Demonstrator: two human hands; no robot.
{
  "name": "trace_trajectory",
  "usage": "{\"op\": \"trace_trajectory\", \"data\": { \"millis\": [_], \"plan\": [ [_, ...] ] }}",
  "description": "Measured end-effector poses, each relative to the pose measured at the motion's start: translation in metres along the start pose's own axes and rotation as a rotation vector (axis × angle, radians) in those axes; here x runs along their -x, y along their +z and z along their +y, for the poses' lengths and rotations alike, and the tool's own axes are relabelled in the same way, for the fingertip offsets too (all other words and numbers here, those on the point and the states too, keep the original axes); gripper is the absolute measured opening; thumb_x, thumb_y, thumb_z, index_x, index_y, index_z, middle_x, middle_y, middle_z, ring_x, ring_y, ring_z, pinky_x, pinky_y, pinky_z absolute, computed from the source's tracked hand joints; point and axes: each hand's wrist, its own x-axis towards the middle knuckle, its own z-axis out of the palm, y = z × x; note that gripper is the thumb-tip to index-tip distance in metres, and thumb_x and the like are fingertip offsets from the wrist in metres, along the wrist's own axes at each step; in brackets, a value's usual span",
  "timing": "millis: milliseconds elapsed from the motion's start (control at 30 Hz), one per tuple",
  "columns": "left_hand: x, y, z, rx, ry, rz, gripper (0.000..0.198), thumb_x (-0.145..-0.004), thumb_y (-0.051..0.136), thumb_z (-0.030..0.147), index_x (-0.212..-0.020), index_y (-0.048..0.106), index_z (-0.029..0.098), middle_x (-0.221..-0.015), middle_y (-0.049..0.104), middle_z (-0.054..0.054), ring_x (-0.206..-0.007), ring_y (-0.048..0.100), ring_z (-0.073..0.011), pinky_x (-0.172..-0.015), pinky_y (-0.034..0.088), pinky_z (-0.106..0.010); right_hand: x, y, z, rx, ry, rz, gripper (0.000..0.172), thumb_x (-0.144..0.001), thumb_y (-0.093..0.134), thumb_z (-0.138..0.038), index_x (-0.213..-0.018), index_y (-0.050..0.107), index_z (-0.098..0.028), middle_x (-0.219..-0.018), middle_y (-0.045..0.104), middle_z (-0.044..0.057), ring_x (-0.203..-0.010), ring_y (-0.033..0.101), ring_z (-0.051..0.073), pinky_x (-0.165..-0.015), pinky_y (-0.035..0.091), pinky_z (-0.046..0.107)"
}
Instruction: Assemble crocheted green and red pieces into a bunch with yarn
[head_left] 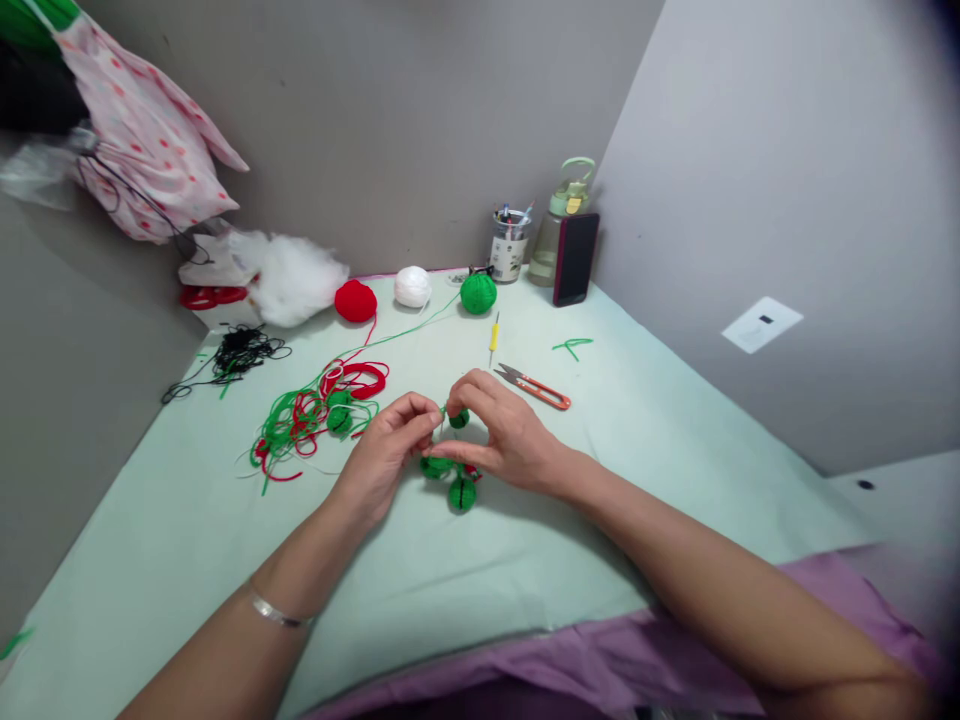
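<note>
My left hand [401, 432] is closed, its thumb and forefinger pinching a thin strand of green yarn [443, 411]. Close beside it, my right hand [502, 428] curves with thumb and fingers apart, its fingertips near the strand. Between the hands is a small green crocheted ball [459, 419] with a dark line across it. Below lie another green ball [435, 467], partly hidden by my fingers, and a green crocheted ball [462, 493] with a black stripe. A bit of red shows under my right hand.
Tangled red and green yarn [300, 425] lies left, with black yarn [244, 352] beyond. Behind are red [355, 301], white [412, 287] and green [478, 294] yarn balls. Orange thread snips [544, 389], a yellow-handled hook [494, 335], a phone [576, 260] and a bottle [547, 245] are right.
</note>
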Motion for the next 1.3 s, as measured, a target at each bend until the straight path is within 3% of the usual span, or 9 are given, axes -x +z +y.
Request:
{"op": "trace_trajectory", "data": {
  "millis": [233,333,767,1067,1300],
  "plan": [
    [0.0013,0.0017,-0.0004,-0.018,0.048,-0.005,0.014,-0.077,0.072,0.027,-0.076,0.061,0.018,-0.072,0.052,0.004,-0.060,0.043,-0.0086,-0.058,0.035,-0.021,0.0034,0.0054,0.0000,0.148,-0.082,0.118,0.013,-0.096,0.057,-0.029,-0.099,0.059,-0.016,-0.083,0.064,0.007,-0.077,0.057,0.018,-0.070,0.045,0.029],
    [0.0015,0.0007,-0.0001,-0.032,0.049,-0.013,0.013,-0.079,0.071,0.028,-0.078,0.062,0.018,-0.071,0.051,0.004,-0.060,0.043,-0.0090,-0.058,0.035,-0.021,0.0044,0.0072,0.0004,0.129,-0.063,0.176,0.013,-0.099,0.050,-0.021,-0.093,0.061,-0.018,-0.077,0.065,0.004,-0.071,0.058,0.015,-0.067,0.045,0.027],
    [0.0037,0.0013,0.0058,0.105,-0.022,-0.024,0.016,-0.076,0.072,0.028,-0.076,0.060,0.017,-0.064,0.051,0.004,-0.058,0.047,-0.0087,-0.056,0.038,-0.020,0.0060,0.0053,0.0002,0.074,-0.002,0.223,0.018,-0.099,0.047,-0.016,-0.095,0.063,-0.021,-0.086,0.071,0.006,-0.080,0.065,0.016,-0.073,0.051,0.028],
    [0.0047,-0.0004,0.0051,0.137,-0.001,-0.018,0.015,-0.080,0.070,0.027,-0.089,0.063,0.018,-0.072,0.054,0.004,-0.061,0.050,-0.0083,-0.059,0.042,-0.020,0.0045,0.0063,-0.0028,0.056,-0.033,0.279,0.015,-0.098,0.050,-0.014,-0.094,0.064,-0.020,-0.086,0.073,0.006,-0.080,0.067,0.016,-0.073,0.053,0.028],
    [0.0024,0.0006,0.0029,0.102,-0.026,-0.028,0.018,-0.077,0.075,0.029,-0.082,0.063,0.017,-0.065,0.052,0.005,-0.059,0.047,-0.0079,-0.057,0.038,-0.019,0.0043,0.0083,-0.0043,0.022,-0.014,0.265,0.015,-0.098,0.051,-0.019,-0.090,0.063,-0.020,-0.081,0.071,0.006,-0.075,0.065,0.016,-0.070,0.051,0.029]
  ]
}}
